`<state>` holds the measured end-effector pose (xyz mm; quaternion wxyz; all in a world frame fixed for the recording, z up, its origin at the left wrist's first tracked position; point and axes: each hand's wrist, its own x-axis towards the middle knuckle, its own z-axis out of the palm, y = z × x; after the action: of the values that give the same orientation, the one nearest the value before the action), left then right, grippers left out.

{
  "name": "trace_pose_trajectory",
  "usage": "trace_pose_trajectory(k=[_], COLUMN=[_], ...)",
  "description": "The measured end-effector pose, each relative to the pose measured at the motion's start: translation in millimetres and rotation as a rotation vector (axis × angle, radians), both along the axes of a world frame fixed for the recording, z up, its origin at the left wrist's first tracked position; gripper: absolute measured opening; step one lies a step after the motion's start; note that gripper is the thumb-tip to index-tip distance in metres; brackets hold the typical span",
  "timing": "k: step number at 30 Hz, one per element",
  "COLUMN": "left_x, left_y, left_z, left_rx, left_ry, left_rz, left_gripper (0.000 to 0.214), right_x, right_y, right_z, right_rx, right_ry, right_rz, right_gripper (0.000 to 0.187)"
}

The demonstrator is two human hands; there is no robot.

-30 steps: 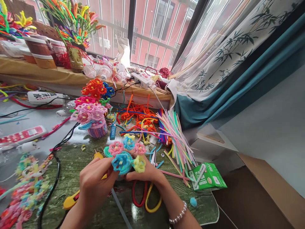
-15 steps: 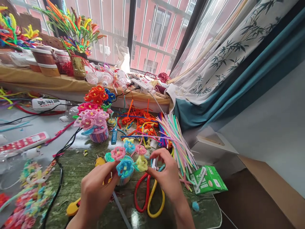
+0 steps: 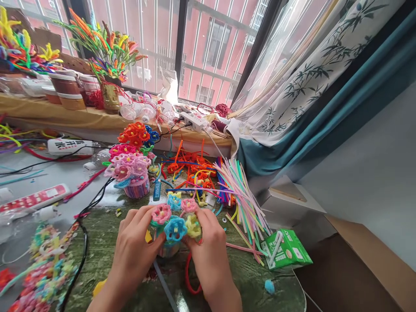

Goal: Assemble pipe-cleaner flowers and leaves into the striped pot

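Observation:
A small pot of pipe-cleaner flowers (image 3: 175, 227) in pink, blue and yellow stands low in the middle of the green table mat (image 3: 104, 234). My left hand (image 3: 134, 251) wraps its left side, fingers curled around the pink flower. My right hand (image 3: 209, 251) presses against its right side by the yellow flower, fingers closed on the bunch. Red scissor handles (image 3: 189, 277) peek out under my right wrist.
A finished pink flower pot (image 3: 131, 171) and orange flowers (image 3: 133, 130) stand behind. Loose pipe cleaners (image 3: 240, 186) fan out to the right, a green carton (image 3: 287, 249) lies at the mat's right edge. A power strip (image 3: 32, 200), black cables and flower garlands (image 3: 42, 264) lie left.
My right hand, which had lifted away over the scissors, came back onto the right side of the flower pot. The camera view rose slightly.

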<state>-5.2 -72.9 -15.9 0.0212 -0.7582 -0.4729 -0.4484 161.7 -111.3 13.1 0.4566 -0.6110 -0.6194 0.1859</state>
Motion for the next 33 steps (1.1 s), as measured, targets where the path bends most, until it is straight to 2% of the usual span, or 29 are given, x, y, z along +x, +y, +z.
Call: trace_pose_trajectory(k=[3,6,9,12,16,19,23,26,30,33], left_x=[1,-1,-6,-10,-11,-10,-7,-7,-7,-6], left_y=[4,3,0,-2,0,2,3,3,3,3], left_z=[-2.3,-3.7,-3.8,-1.9,3.6,9.2,14.0,12.8,10.9,13.5], left_rx=[-0.059,-0.158,-0.280,-0.398,-0.481,-0.506,-0.557,-0.538,-0.459,-0.356], left_ry=[-0.065,-0.123,-0.171,-0.269,-0.360,-0.415,-0.393,-0.378,-0.322,-0.271], left_rz=[-0.043,-0.044,-0.084,-0.135,-0.229,-0.242,-0.273,-0.241,-0.234,-0.221], left_gripper=[0.035,0.038,0.042,0.041,0.043,0.042,0.040,0.045,0.042,0.035], right_x=[-6,-9,-6,1,12,17,20,20,17,13], right_y=[3,2,-3,-9,-9,-4,5,11,16,17], right_z=[-4.4,-6.2,-3.1,1.3,3.7,4.0,5.2,6.3,7.7,8.6], right_rx=[0.013,-0.011,-0.074,-0.162,-0.282,-0.327,-0.341,-0.346,-0.307,-0.257], right_ry=[0.116,0.274,0.481,0.695,0.911,0.948,0.889,0.846,0.875,0.868], right_rz=[-0.023,0.018,0.093,0.236,0.374,0.406,0.431,0.454,0.551,0.547], right_gripper=[0.075,0.084,0.085,0.083,0.085,0.090,0.110,0.121,0.119,0.111])
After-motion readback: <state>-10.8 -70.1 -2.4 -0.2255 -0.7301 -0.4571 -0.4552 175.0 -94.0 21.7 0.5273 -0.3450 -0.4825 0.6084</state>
